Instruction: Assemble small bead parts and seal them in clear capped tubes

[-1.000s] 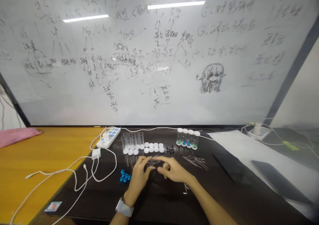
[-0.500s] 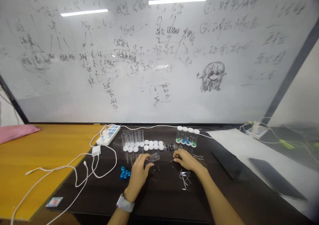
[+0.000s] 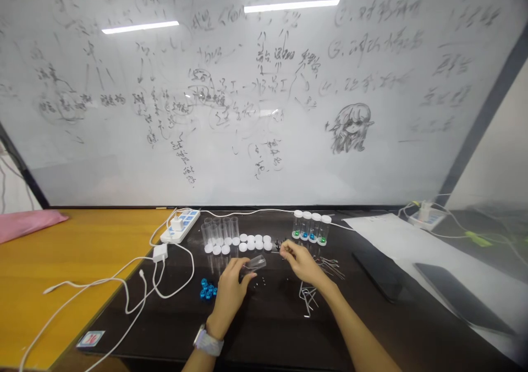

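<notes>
My left hand (image 3: 233, 284), with a watch on its wrist, is closed round a clear plastic tube (image 3: 256, 262) that lies tilted, its open end to the right. My right hand (image 3: 299, 259) pinches a thin metal pin (image 3: 275, 252), whose tip sticks out to the left of the fingers. Small black pieces (image 3: 278, 244) sit just beyond those fingertips, partly hidden. Several thin metal pins (image 3: 330, 266) lie to the right of my right hand, and bent metal pieces (image 3: 307, 298) below it. Tiny white bits (image 3: 259, 282) are scattered between the hands. Blue balls (image 3: 208, 290) lie left of my left hand.
Clear tubes (image 3: 220, 232) stand behind the hands, beside rows of white caps (image 3: 258, 242). Capped tubes (image 3: 311, 228) holding green or blue balls stand at the back right. Power strip (image 3: 181, 226) and white cables (image 3: 192, 262) lie left; a black phone (image 3: 377, 276) lies right.
My right hand has moved a little left and away from me with the thin pin, toward the black pieces. My left hand still holds the tube in nearly the same spot.
</notes>
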Action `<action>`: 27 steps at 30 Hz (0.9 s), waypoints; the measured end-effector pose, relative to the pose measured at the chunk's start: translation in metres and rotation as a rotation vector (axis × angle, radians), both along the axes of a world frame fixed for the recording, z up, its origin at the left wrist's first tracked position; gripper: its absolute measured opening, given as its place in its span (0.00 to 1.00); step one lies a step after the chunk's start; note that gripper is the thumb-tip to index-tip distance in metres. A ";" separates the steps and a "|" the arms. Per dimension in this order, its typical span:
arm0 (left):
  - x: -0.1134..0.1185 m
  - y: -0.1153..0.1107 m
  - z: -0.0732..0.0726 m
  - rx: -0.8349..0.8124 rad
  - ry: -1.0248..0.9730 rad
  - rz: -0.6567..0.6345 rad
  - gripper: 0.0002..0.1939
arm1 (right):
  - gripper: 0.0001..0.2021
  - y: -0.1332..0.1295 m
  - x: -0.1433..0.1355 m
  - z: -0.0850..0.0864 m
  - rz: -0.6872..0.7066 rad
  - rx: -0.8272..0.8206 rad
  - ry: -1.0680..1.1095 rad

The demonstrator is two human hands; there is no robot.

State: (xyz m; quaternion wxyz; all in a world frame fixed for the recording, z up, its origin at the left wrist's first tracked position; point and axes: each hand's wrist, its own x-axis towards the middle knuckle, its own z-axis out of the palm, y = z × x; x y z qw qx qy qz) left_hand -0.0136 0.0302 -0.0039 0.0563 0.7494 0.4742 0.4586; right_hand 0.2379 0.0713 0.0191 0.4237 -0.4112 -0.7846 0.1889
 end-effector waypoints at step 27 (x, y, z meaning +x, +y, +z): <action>0.003 0.004 -0.007 0.013 -0.098 0.008 0.14 | 0.12 0.011 -0.038 -0.038 -0.328 0.225 -0.123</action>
